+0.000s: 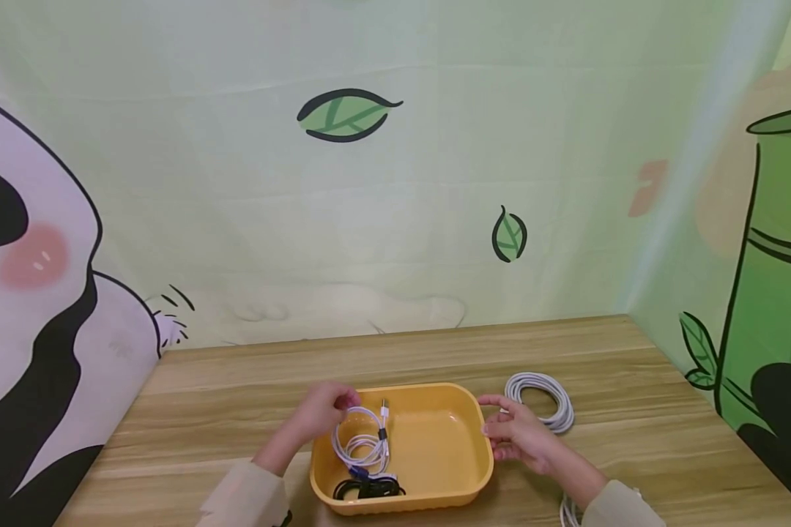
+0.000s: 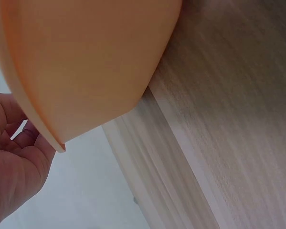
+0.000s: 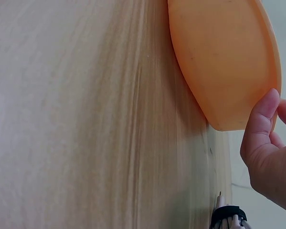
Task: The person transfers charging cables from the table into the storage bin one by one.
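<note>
A yellow plastic tray (image 1: 435, 454) stands on the wooden table. Inside its left part lies a coiled white USB cable (image 1: 362, 443) with a dark strap, its plug leaning toward the back wall. At the tray's back left corner, my left hand (image 1: 328, 406) reaches over the rim and appears to pinch the top of this white coil; its fingertips are partly hidden. A black cable (image 1: 369, 488) lies at the tray's front left. My right hand (image 1: 517, 434) grips the tray's right rim, thumb (image 3: 262, 112) against the outer wall.
A coil of grey-white cable (image 1: 563, 417) lies on the table (image 1: 237, 373) just behind my right hand. Another pale cable (image 1: 569, 510) shows partly beside my right forearm at the front. A printed fabric backdrop (image 1: 395, 234) rises at the table's back edge.
</note>
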Tool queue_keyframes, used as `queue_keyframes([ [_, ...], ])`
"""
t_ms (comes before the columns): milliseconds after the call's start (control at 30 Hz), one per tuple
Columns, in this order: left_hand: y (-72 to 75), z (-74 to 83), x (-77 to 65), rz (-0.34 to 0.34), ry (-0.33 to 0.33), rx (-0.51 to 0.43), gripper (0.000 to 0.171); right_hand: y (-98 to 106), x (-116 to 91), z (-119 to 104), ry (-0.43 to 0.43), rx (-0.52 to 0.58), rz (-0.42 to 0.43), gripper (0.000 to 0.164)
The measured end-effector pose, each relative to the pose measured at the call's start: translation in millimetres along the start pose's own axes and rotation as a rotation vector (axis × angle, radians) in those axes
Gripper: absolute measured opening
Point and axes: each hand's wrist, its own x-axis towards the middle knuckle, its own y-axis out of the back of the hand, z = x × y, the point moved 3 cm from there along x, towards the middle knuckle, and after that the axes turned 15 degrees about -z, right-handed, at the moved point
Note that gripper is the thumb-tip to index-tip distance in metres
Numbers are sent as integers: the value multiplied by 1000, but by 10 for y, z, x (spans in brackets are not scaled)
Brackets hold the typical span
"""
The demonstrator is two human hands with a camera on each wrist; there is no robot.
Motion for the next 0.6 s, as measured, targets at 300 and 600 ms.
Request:
queue_keyframes([
  [300,-11,17,-4,48,1,56,23,9,2,4,5,-1,-7,58],
  [600,-27,33,-7,115,-5,68,18,11,1,4,9,-2,-12,58],
])
